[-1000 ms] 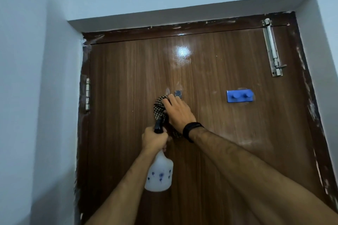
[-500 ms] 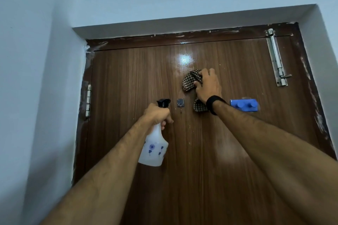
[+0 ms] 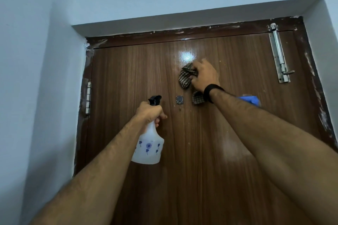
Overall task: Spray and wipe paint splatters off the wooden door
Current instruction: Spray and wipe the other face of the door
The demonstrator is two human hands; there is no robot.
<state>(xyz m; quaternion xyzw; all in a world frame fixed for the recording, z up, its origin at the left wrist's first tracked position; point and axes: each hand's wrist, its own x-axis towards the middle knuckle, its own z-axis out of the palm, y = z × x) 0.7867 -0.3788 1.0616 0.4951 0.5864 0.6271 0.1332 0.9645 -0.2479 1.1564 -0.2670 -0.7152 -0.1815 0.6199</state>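
Note:
A brown wooden door (image 3: 192, 151) fills the view, with pale paint specks on its upper half and white smears along its frame. My right hand (image 3: 204, 76) grips a checked cloth (image 3: 185, 76) and presses it to the door just below a bright glare spot. My left hand (image 3: 150, 112) holds a white spray bottle (image 3: 149, 145) with blue flower prints by its neck; the black nozzle (image 3: 154, 99) points at the door. The bottle hangs below my fist.
A small metal hook plate (image 3: 179, 100) sits between my hands. A blue double hook (image 3: 250, 100) is partly hidden behind my right forearm. A steel tower bolt (image 3: 278, 53) is at the upper right, a hinge (image 3: 88, 97) on the left edge. Pale blue walls surround the recess.
My right hand has carried the cloth from beside the metal hook plate up and to the right, toward the glare spot. My left hand with the bottle has shifted left, away from the cloth.

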